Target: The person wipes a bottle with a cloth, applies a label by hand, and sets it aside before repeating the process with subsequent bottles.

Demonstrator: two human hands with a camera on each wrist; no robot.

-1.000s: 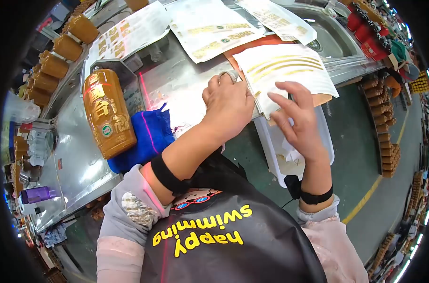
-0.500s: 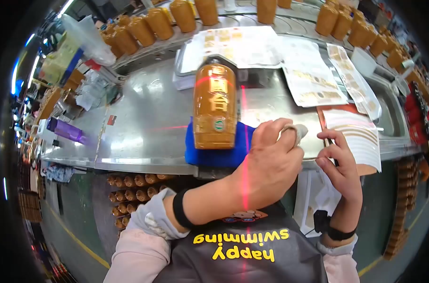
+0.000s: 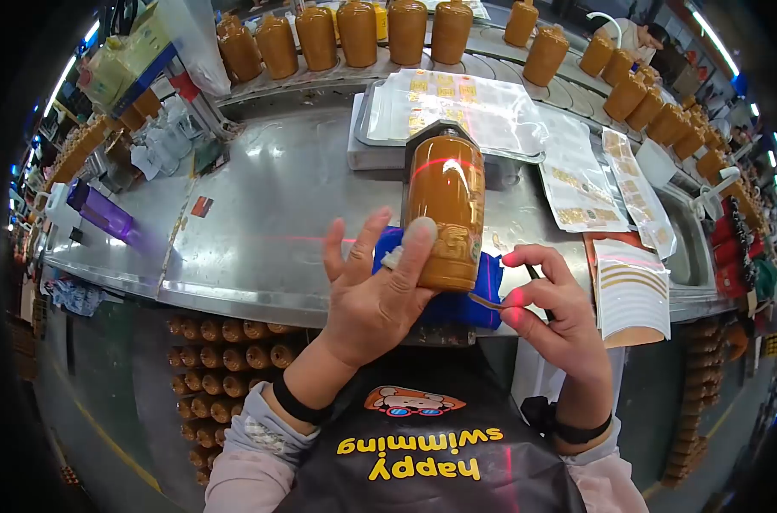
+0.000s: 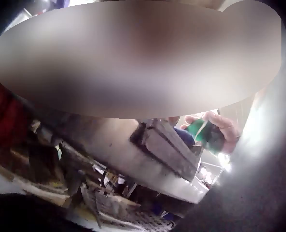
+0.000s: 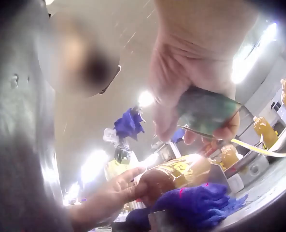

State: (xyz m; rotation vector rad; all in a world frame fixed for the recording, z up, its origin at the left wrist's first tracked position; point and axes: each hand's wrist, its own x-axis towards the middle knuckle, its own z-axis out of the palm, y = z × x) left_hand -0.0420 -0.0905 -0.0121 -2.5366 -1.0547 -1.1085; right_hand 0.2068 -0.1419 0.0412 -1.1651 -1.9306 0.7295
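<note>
A brown bottle [image 3: 446, 197] with raised gold characters lies on a blue cloth [image 3: 488, 286], its base toward me. My left hand [image 3: 367, 291] is at its lower left side, thumb against the bottle and the other fingers spread; a whitish wrap shows on one finger. To the right of the base, my right hand [image 3: 559, 312] pinches a thin curved gold strip [image 3: 488, 302], whose free end reaches the bottle's bottom edge. The right wrist view shows a flat green translucent piece [image 5: 205, 110] held in the same hand. Much of the left wrist view is blurred.
Printed sheets [image 3: 465, 103] lie behind the bottle. A white sheet with gold strips [image 3: 632, 286] rests at the right table edge, near a sink [image 3: 688, 248]. Brown bottles [image 3: 405, 34] line the conveyor at the back. A purple bottle [image 3: 102, 209] is at far left.
Both hands have moved left from the strip sheet to the bottle. The left hand has uncurled and now touches the bottle, which has turned. The gold strip now shows in the right hand.
</note>
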